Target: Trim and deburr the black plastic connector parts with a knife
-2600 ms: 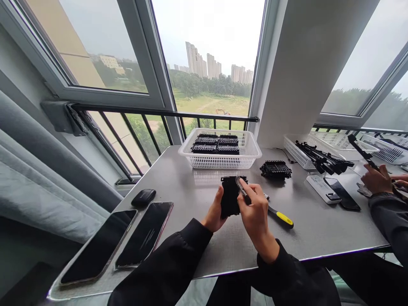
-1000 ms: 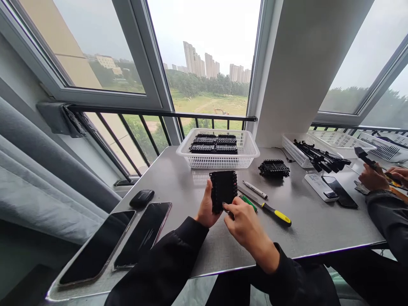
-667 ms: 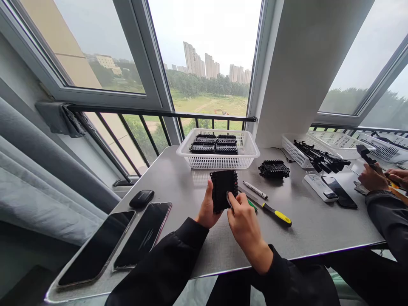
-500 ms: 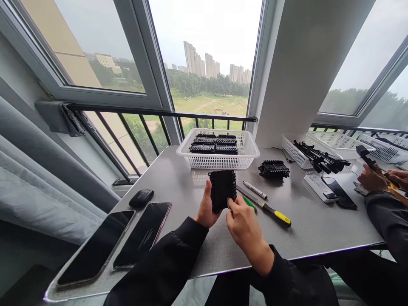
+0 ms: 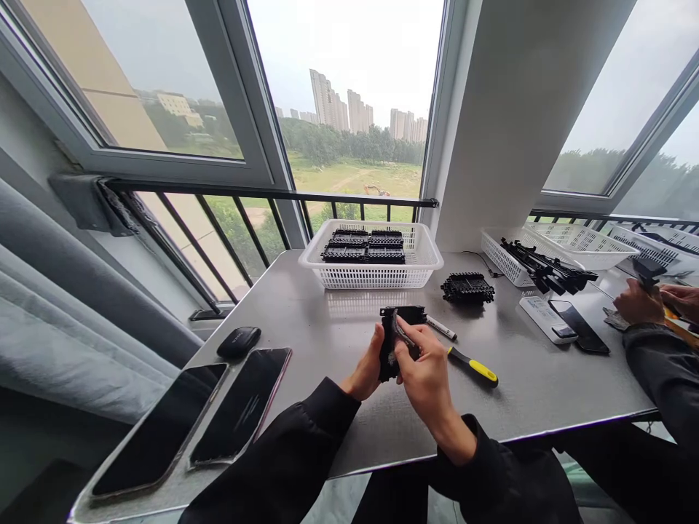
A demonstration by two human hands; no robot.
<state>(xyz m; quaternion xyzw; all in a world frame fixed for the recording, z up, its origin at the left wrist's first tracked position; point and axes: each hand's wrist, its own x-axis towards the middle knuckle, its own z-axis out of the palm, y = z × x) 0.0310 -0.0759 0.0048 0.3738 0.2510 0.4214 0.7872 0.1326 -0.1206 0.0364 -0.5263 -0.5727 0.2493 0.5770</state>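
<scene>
Middle window (image 5: 354, 44): straight beyond the hands, grey-framed, with tower blocks (image 5: 329, 102), trees (image 5: 349, 145) and grass (image 5: 341, 175) outside.
Left window (image 5: 164, 87): beyond the left hand (image 5: 365, 370), off to its left.
Railing (image 5: 262, 192): black bars along the windows, beyond both hands.
Pillar (image 5: 491, 116): plain grey, beyond the right hand (image 5: 430, 375).
Curtain (image 5: 65, 327): grey folds, well left of the left hand.
Table (image 5: 551, 386): grey, beneath both hands.
Light: cloudy daylight, shining softly off the table.

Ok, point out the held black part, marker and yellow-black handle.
Held black part (image 5: 387, 346), head view: uncovered left side.
Marker (image 5: 442, 328), head view: barrel.
Yellow-black handle (image 5: 478, 368), head view: yellow section.
</scene>
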